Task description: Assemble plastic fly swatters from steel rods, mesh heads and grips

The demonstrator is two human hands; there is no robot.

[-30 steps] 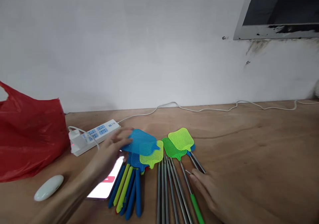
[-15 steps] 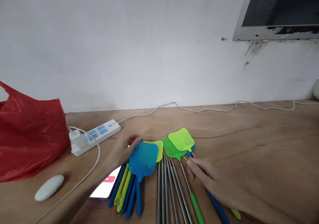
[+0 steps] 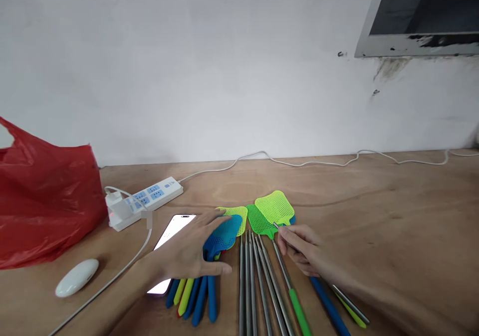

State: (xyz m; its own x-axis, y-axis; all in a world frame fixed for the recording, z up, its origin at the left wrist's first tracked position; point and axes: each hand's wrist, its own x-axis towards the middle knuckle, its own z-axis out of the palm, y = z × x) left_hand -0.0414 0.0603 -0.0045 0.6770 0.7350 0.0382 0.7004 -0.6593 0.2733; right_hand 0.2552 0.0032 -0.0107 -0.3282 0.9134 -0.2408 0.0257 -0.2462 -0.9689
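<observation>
My left hand (image 3: 196, 246) lies over a blue fly swatter head (image 3: 229, 230), its fingers spread and thumb stretched out to the right. Whether it presses on the head I cannot tell. Several blue and yellow-green handles (image 3: 202, 301) stick out below that hand. Pinched in my right hand (image 3: 301, 246) is a thin metal rod (image 3: 352, 303), its tip pointing up and left over the swatter heads. Between the hands lies a row of metal rods (image 3: 251, 286). Beyond them are a green swatter head (image 3: 260, 221) and a yellow-green head (image 3: 275, 207), overlapping. A blue handle (image 3: 325, 303) passes beneath my right forearm.
A lit phone (image 3: 160, 286) lies partly under my left hand. Further left are a white power strip (image 3: 172, 191) with a plugged-in charger, a white oval case (image 3: 77, 277) and a red plastic bag (image 3: 48, 201). A cable (image 3: 307, 164) runs along the wall.
My left hand has moved right and toward me, from the edge of the blue swatter head to over it, fingers spreading. The right hand shifted slightly, still holding the rod. More phone screen shows.
</observation>
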